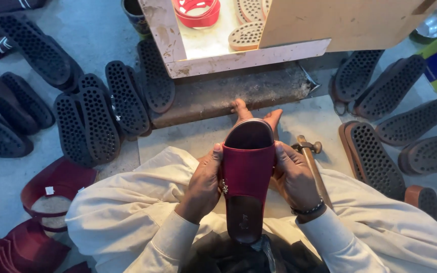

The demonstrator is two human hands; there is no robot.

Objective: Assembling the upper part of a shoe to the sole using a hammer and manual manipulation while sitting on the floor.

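A dark red slide sandal [247, 174] with a wide upper band and a small metal ornament on its left side is held upright over my lap, toe end away from me. My left hand [205, 182] grips its left edge, thumb on the band. On the other side my right hand [294, 174], with a beaded bracelet at the wrist, presses against the sandal's right edge. Two bare feet [255, 114] show just beyond the sandal's toe.
A hammer [312, 161] lies on the floor slab right of my right hand. Several black studded soles [99, 114] lie to the left and others [380, 151] to the right. Red upper bands [56, 189] sit lower left. A wooden box [238, 58] with soles stands ahead.
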